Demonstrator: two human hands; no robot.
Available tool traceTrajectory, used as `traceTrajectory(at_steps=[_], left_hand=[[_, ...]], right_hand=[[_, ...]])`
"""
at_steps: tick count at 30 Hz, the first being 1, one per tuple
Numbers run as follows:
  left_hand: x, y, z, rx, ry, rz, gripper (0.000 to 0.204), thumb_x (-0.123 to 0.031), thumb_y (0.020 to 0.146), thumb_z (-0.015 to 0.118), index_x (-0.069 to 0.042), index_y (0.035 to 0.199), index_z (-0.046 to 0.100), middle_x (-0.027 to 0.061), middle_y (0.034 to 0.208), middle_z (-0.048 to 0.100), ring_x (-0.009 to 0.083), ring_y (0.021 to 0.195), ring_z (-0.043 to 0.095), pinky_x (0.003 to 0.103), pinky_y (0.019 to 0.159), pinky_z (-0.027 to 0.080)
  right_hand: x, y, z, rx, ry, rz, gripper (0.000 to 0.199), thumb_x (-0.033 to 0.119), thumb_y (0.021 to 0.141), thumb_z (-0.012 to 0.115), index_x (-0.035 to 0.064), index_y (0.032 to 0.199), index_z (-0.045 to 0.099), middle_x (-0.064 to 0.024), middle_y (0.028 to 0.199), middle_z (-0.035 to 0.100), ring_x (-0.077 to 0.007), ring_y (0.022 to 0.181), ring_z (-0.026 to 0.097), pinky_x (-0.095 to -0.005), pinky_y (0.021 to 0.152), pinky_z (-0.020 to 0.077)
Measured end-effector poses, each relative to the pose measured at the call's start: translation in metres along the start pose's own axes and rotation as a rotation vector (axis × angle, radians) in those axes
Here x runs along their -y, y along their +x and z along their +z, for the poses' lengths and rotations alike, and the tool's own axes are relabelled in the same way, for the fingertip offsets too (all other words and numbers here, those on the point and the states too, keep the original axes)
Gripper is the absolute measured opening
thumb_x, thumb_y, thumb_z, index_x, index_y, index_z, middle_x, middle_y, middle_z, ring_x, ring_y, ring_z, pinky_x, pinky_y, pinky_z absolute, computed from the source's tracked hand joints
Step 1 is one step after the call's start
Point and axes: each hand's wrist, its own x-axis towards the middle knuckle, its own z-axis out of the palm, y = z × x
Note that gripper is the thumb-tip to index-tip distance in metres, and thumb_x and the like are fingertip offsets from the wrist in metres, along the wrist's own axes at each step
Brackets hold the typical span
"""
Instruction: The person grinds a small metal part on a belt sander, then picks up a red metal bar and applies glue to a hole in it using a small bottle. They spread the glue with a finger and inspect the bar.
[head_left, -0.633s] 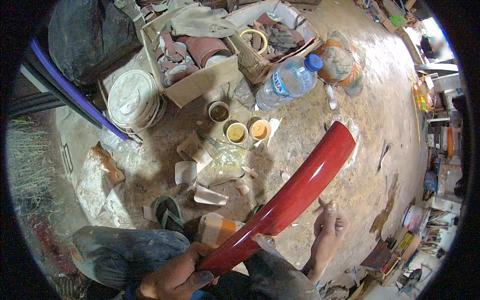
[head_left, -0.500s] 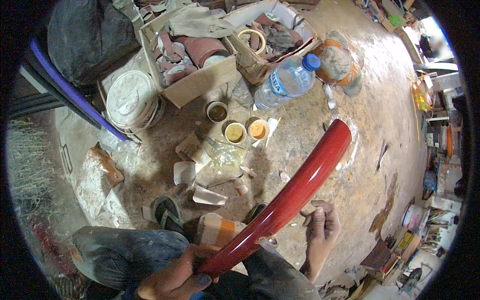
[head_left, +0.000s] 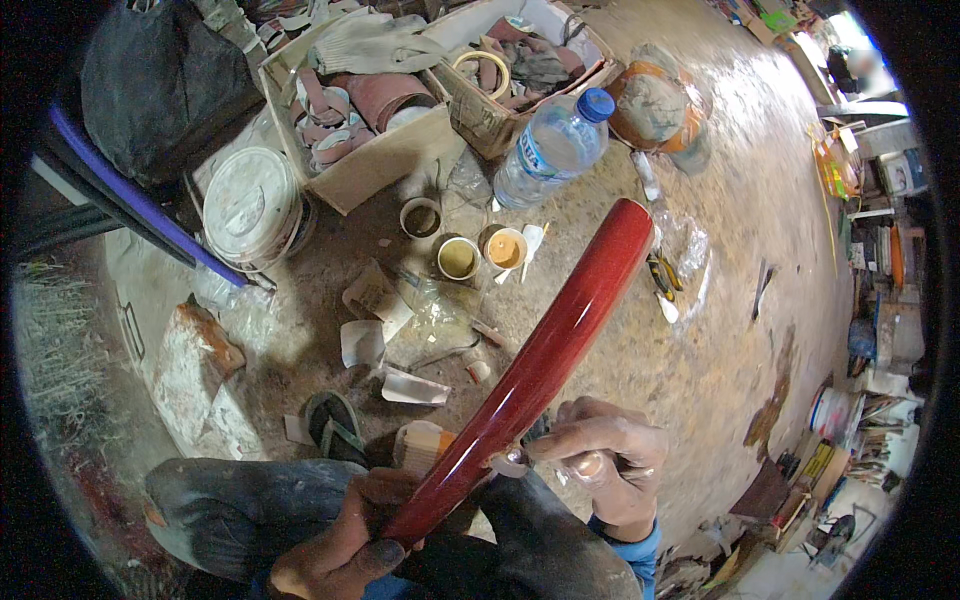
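Left hand [head_left: 335,545] wrapped round the lower end of a glossy red curved panel [head_left: 535,365], grip closed on it. Panel runs diagonally up and right from the lap, above the dirty concrete floor [head_left: 700,330]. Right hand [head_left: 605,465] against the panel's lower right edge, fingers curled, pinching a small pale piece I can't make out. On the floor beyond: three small cups [head_left: 458,255], plastic water bottle [head_left: 550,148] lying, white bucket [head_left: 250,205], cardboard box [head_left: 375,165] of sandpaper rolls, flip-flop [head_left: 333,425]
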Motion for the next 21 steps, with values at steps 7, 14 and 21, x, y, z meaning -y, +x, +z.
traceTrajectory(at_steps=[7,14,21], left_hand=[[0.001,0.005,-0.003,0.040,0.104,0.008,0.047,-0.027,0.098,0.049,0.000,0.132,0.030,0.0136,0.131,0.040,0.0182,0.110,0.045,0.032,0.096,0.035],[-0.004,0.002,0.004,0.048,-0.116,0.052,0.050,-0.031,0.097,0.053,-0.004,0.133,0.033,0.0105,0.130,0.044,0.0171,0.111,0.048,0.029,0.094,0.036],[-0.005,-0.001,0.000,0.023,-0.091,-0.081,0.050,-0.036,0.097,0.054,-0.006,0.132,0.036,0.0103,0.132,0.047,0.0167,0.104,0.056,0.029,0.087,0.046]], right_hand=[[0.015,0.021,0.001,0.133,0.064,0.167,0.021,0.017,0.094,0.061,-0.0018,0.094,0.069,-0.0158,0.086,0.070,-0.0244,0.075,0.068,-0.0331,0.069,0.0521],[0.033,0.006,-0.007,-0.272,-0.572,-0.048,0.022,0.015,0.086,0.071,0.0017,0.076,0.056,-0.0139,0.068,0.062,-0.0220,0.059,0.062,-0.0319,0.055,0.0498],[0.031,0.000,0.012,-0.589,-0.292,-0.312,0.043,0.022,0.083,0.077,0.0078,0.090,0.037,-0.0133,0.059,0.061,-0.0187,0.045,0.057,-0.0273,0.044,0.0480]])
